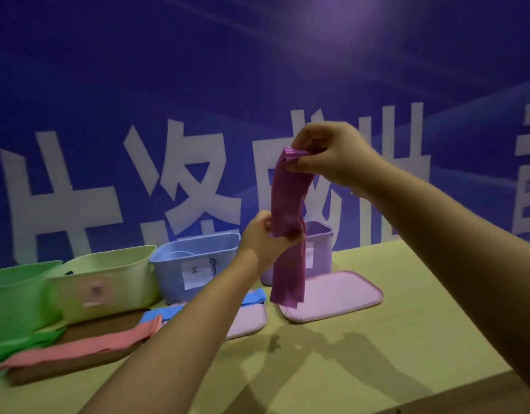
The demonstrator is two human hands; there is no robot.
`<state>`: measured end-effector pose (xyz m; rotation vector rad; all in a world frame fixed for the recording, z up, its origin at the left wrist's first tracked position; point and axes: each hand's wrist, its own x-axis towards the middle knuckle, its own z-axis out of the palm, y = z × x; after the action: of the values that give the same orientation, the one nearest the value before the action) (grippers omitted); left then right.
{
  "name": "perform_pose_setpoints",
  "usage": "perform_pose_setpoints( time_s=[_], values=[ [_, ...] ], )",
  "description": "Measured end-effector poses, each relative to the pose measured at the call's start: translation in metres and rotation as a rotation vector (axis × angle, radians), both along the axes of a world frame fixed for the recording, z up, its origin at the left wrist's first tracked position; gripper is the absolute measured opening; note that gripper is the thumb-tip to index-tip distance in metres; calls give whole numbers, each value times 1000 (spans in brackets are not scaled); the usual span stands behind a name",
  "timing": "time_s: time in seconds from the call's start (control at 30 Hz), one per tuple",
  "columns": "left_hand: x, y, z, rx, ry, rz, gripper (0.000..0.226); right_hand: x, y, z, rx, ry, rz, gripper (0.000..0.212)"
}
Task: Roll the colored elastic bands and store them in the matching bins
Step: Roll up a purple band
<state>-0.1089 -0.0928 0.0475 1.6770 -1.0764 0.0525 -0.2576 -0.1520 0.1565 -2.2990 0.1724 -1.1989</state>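
Note:
A purple elastic band (287, 204) hangs upright in the air above the table. My right hand (329, 153) pinches its top end, which is folded over. Lower down, my left hand (266, 237) grips the band around its middle, and the loose tail dangles below. Behind the band stands the purple bin (320, 246). To its left stand a blue bin (195, 264), a yellow-green bin (105, 279) and a green bin (16, 297). A blue band (254, 297), a pink band (78, 345) and a green band (22, 345) lie flat on the table.
Two pink lids lie flat: one (332, 297) in front of the purple bin, one (246, 324) under my left forearm. A brown board (87, 363) lies under the pink band. A blue wall with white characters stands behind the yellow table (377, 354).

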Motion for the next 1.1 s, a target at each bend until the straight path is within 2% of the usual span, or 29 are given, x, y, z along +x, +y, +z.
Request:
perform_pose_setpoints(
  time_s=[0.23, 0.33, 0.47, 0.6, 0.73, 0.77, 0.9, 1.0, 1.1],
  values=[
    [-63, 98, -13, -13, 90, -139, 23, -45, 63, 7, 31, -14, 74, 17],
    [-81, 130, -48, -34, 183, -219, 25, -51, 84, -13, 64, 14, 119, 18],
    [-87, 153, -100, -73, 351, -147, 23, -45, 102, -46, 52, 113, 130, 17],
    [-85, 167, -122, 4, 414, -136, 20, -30, 110, -80, 143, 181, 213, 16],
    [-82, 184, -117, 162, 488, -194, 22, -24, 112, -101, 143, 304, 278, 18],
    [-80, 190, -111, 133, 462, -212, 24, -23, 114, -106, 127, 329, 287, 19],
    [-79, 218, -79, -184, 249, -246, 32, -27, 125, -122, 44, 322, 303, 20],
    [-81, 224, -74, -194, 81, -192, 35, -33, 134, -131, 16, 316, 309, 22],
    [-84, 224, -80, -229, 25, -161, 32, -34, 142, -143, 10, 299, 307, 25]
  ],
)
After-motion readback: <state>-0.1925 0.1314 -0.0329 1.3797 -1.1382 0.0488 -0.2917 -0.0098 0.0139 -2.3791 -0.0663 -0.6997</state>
